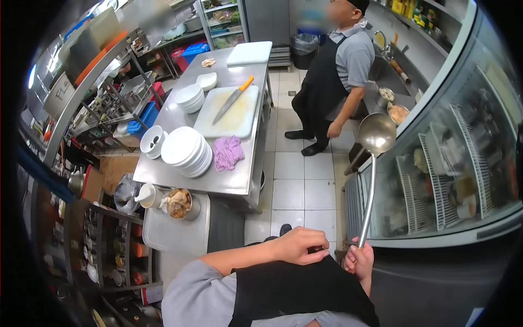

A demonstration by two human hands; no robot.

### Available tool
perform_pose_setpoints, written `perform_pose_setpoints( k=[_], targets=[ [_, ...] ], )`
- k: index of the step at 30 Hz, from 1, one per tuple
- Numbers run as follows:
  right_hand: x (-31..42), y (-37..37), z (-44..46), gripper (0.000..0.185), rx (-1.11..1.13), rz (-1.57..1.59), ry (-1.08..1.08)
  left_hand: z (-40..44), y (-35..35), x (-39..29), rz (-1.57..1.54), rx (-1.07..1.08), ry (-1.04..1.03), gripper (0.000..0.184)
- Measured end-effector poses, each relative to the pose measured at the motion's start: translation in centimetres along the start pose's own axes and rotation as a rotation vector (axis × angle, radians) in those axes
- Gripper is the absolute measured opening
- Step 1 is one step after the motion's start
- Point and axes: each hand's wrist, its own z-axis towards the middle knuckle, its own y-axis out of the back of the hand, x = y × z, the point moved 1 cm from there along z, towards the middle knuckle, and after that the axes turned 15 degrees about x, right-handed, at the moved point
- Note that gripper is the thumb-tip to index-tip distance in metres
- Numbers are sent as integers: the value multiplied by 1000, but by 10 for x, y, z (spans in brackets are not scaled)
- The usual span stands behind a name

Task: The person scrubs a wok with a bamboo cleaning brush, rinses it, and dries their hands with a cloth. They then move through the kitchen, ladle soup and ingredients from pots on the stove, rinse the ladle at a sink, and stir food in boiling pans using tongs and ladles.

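Observation:
My right hand (359,259) grips the lower end of a long-handled metal ladle (377,134). The ladle stands nearly upright, its round bowl at the top in front of the glass-door fridge. My left hand (302,245) is held before my black apron (294,291), a little left of the ladle handle. Its fingers are curled, thumb and fingertips close together. Whatever they may hold is too small to make out.
A steel table (229,166) bears a knife (233,100) on a cutting board (245,117), stacked white plates (182,147), bowls and a purple cloth (227,153). A co-worker (332,82) stands near the sink. The glass-door fridge (436,169) is at right.

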Motion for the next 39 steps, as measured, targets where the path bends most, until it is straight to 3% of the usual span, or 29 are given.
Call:
perform_pose_setpoints(
  k=[7,15,23,28,31,37,39],
  targets=[
    [54,-5,82,21,95,96,146,58,43,49,-65,108,-29,9],
    [147,33,190,20,123,157,202,130,87,104,-8,3,73,7],
    [269,94,397,22,69,310,288,200,140,164,112,-189,179,7],
    [320,118,530,10,-34,359,371,234,196,219,125,-230,227,7],
    [353,133,588,18,-88,348,352,259,227,253,103,-231,207,7],
    [436,201,717,19,4,559,261,316,290,309,49,-227,258,7],
    [465,226,766,16,-54,477,273,331,308,337,-6,-263,323,7]
  ],
)
